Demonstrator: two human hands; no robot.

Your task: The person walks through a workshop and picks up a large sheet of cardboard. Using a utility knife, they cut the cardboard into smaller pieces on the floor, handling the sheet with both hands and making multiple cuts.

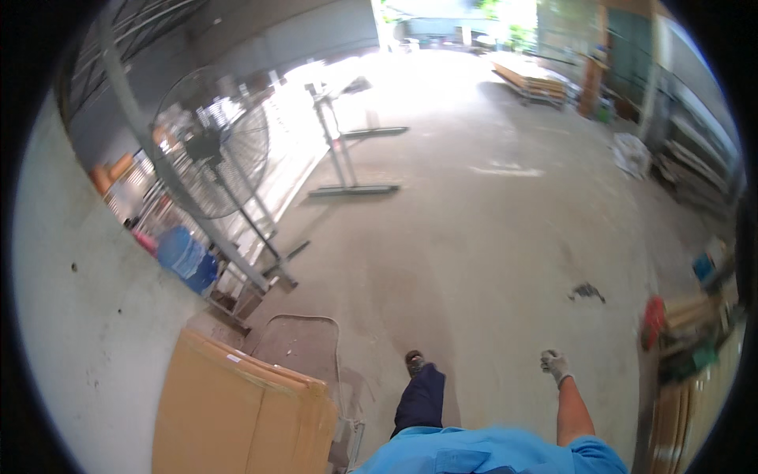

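Note:
My right hand (pixel 556 365), in a pale glove, hangs out over the concrete floor at the lower right. Its fingers look curled in, and nothing shows in them or sticks out of them. It touches no object; a dark crumpled scrap (pixel 587 292) lies on the floor beyond it. My left hand is out of view. One leg in dark trousers (pixel 421 396) with a dark shoe is stretched forward below my blue shirt (pixel 489 450).
Flattened cardboard (pixel 245 407) leans at the lower left by a pale wall (pixel 87 261). Beyond it stand a large fan (pixel 209 146), a blue water jug (pixel 188 257) and a metal stand (pixel 351 189). Boards and cardboard (pixel 683 395) line the right; a loaded cart (pixel 530 81) stands far off.

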